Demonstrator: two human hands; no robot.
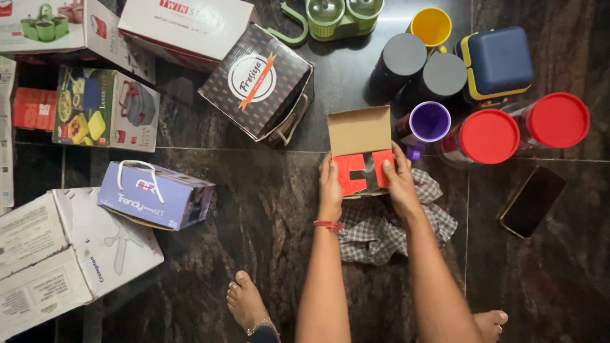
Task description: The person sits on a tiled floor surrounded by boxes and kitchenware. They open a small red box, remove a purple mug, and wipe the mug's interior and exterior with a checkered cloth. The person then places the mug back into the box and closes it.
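A small red cardboard box (359,147) stands open on the dark stone floor, its brown lid flap raised away from me. My left hand (330,188) presses on the left red flap and my right hand (399,180) presses on the right red flap. Both hands grip the box from its sides. A checked cloth (381,228) lies crumpled beneath and beside my right forearm. What lies inside the box cannot be made out.
Purple mug (429,122), two red-lidded jars (489,136), grey-lidded containers (405,56), a yellow cup (431,27) and a blue lunch box (499,60) stand beyond. A phone (531,201) lies right. Several cartons, including a dark patterned one (257,81), fill the left. My bare feet (246,302) are near.
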